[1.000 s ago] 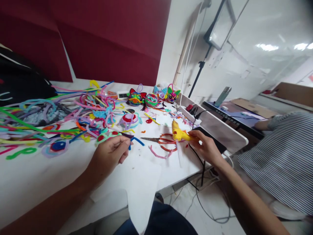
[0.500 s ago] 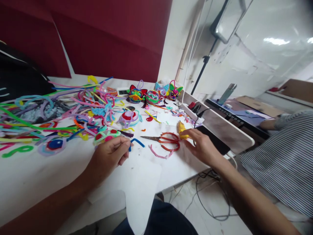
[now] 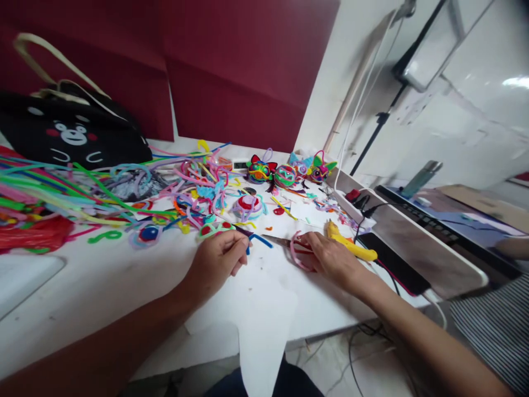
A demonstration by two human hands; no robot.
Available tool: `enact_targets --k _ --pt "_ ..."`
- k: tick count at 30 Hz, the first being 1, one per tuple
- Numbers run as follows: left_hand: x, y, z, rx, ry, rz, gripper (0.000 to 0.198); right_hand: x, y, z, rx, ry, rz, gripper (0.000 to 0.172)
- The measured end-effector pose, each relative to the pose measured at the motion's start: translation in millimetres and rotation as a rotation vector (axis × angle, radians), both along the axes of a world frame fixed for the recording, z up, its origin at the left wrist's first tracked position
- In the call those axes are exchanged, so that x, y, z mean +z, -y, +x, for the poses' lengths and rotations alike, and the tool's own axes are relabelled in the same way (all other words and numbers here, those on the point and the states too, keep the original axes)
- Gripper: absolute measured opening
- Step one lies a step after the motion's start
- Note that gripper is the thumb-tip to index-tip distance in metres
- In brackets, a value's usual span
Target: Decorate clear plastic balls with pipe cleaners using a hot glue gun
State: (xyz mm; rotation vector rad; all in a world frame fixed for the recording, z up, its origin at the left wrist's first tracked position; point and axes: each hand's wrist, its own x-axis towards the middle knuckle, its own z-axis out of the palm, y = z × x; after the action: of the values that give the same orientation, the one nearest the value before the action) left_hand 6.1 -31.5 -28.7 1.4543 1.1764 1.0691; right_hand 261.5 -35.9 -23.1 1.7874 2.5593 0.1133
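Observation:
My left hand (image 3: 219,256) pinches a short, bent piece of blue pipe cleaner (image 3: 262,241) between thumb and fingertips. My right hand (image 3: 328,256) has its fingers closed over the handles of a pair of scissors (image 3: 281,240), whose blades point left toward the blue piece. A curved strip of pink pipe cleaner (image 3: 296,259) lies at the scissors' handles, partly hidden by my right fingers. Just beyond that hand rests a yellow glue gun (image 3: 351,244). Behind my left hand is a green pipe-cleaner shape with red spots (image 3: 215,227).
Colourful pipe cleaners (image 3: 95,193) heap on the left, before a black bag (image 3: 74,132). Several decorated animal-head ornaments (image 3: 285,175) stand at the back. On the right are a phone (image 3: 392,263), a power strip (image 3: 351,205) and a person's striped clothing (image 3: 491,317).
My right hand has moved from beside the yellow glue gun onto the scissors' handles. The left hand keeps its pinch on the blue piece. The view has turned left.

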Motion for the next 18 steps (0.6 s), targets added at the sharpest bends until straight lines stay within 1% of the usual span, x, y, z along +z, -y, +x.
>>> enact_targets --k 2,5,8,10,11,13,16,18 --pt "1.7 0 0 0.019 0.034 -0.031 0.021 0.0 3 3 0.01 -0.161 -0.013 0.028" --pt "4.4 1 -1 0.042 0.083 -0.072 0.023 1.1 7 5 -0.001 -0.44 -0.056 0.024" --pt "4.5 0 -1 0.05 0.113 -0.089 0.028 2.3 9 4 -0.003 -0.665 -0.108 0.026" --pt "3.5 0 -1 0.052 0.132 -0.101 0.03 2.1 9 3 0.022 -0.786 -0.116 0.026" --pt "3.0 0 -1 0.053 0.146 -0.11 0.03 1.8 9 2 0.044 -0.817 -0.11 0.026" --pt "2.6 0 -1 0.056 0.191 -0.137 0.03 1.7 8 -1 0.086 -0.8 -0.071 0.029" --pt "3.8 0 0 0.057 0.293 -0.188 0.027 3.1 9 -7 0.136 -0.657 0.011 0.033" --pt "5.4 1 0 0.048 0.363 -0.215 0.024 4.4 11 -13 0.159 -0.571 0.035 0.034"
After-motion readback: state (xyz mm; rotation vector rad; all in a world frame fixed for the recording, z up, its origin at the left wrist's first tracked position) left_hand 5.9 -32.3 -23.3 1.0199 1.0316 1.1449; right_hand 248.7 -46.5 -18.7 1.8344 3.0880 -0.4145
